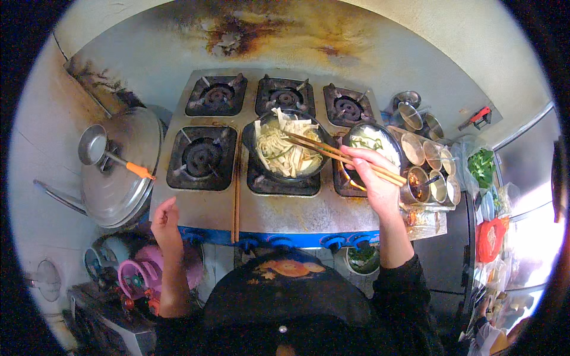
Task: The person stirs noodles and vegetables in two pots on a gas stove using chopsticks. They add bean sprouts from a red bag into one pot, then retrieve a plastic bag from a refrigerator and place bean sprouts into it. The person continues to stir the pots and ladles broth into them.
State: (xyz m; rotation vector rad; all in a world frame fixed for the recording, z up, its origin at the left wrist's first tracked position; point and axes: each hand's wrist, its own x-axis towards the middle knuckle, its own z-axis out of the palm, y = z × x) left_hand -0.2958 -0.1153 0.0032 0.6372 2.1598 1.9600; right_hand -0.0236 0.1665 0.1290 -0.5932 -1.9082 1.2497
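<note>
My right hand [373, 171] grips a pair of long wooden chopsticks [331, 152]. Their tips reach into a black pot [249, 144] on the middle front burner, touching the noodles [280, 149]. Wide pale strips and some green pieces lie among those noodles. A second black pot [397, 144], with white and green food in it, stands to the right, partly behind my right hand. An orange glow shows beneath its near rim. My left hand [167, 222] is off the stove's front left corner, holding nothing, its fingers loosely curled.
Another pair of chopsticks [237, 209] lies across the stove top [285, 213]. At left, a ladle [94, 144] with an orange handle rests on a large lidded pot [120, 191]. Seasoning containers [413, 149] crowd the right side. Blue-knobbed controls [281, 242] line the front edge. A person's arm [483, 311] shows far right.
</note>
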